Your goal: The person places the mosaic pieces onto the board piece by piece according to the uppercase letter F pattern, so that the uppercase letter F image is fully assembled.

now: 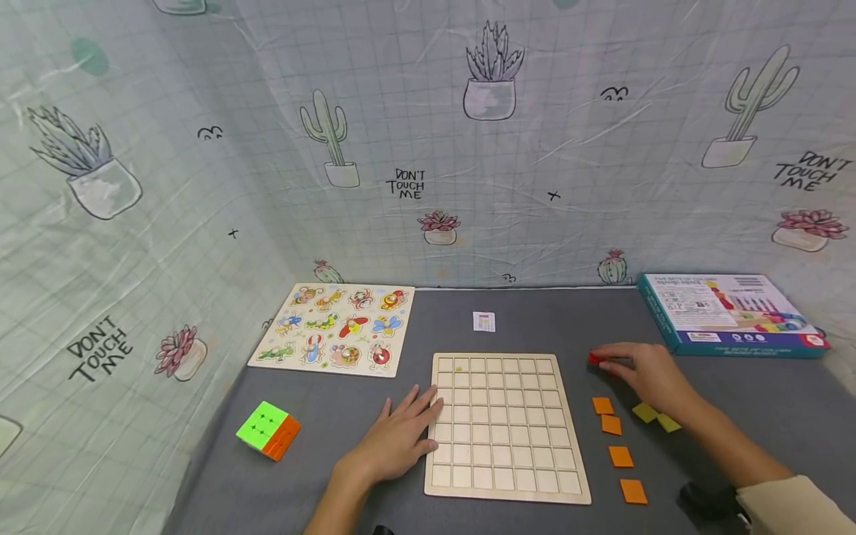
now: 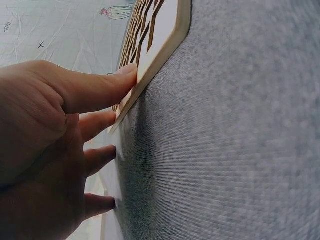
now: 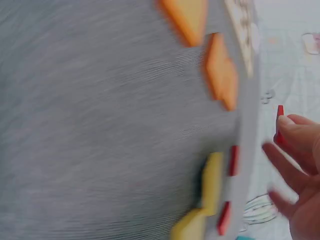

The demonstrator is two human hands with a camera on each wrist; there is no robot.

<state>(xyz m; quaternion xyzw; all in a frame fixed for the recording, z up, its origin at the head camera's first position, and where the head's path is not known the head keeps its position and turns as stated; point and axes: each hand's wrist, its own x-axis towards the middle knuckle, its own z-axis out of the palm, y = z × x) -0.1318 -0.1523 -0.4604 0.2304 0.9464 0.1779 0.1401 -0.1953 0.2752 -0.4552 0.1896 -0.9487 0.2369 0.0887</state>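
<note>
A wooden grid board (image 1: 498,427) lies flat on the dark cloth, with a small yellow mark in its upper left. At its left edge rests my left hand (image 1: 396,437), fingers spread and the thumb touching the rim, as the left wrist view shows. Past the board's upper right corner, my right hand (image 1: 649,371) pinches a red square tile (image 3: 280,122) between thumb and fingers. More red tiles (image 3: 234,161) lie beneath that hand. Nearer to me are two yellow tiles (image 1: 645,412), partly beside the right forearm, and a column of several orange tiles (image 1: 620,456).
A puzzle board with insects (image 1: 334,327) lies at the back left, and a puzzle cube (image 1: 269,431) in front of it. Behind the grid board is a small printed card (image 1: 484,322). A flat game box (image 1: 732,316) occupies the back right. Printed curtains (image 1: 428,148) surround the table.
</note>
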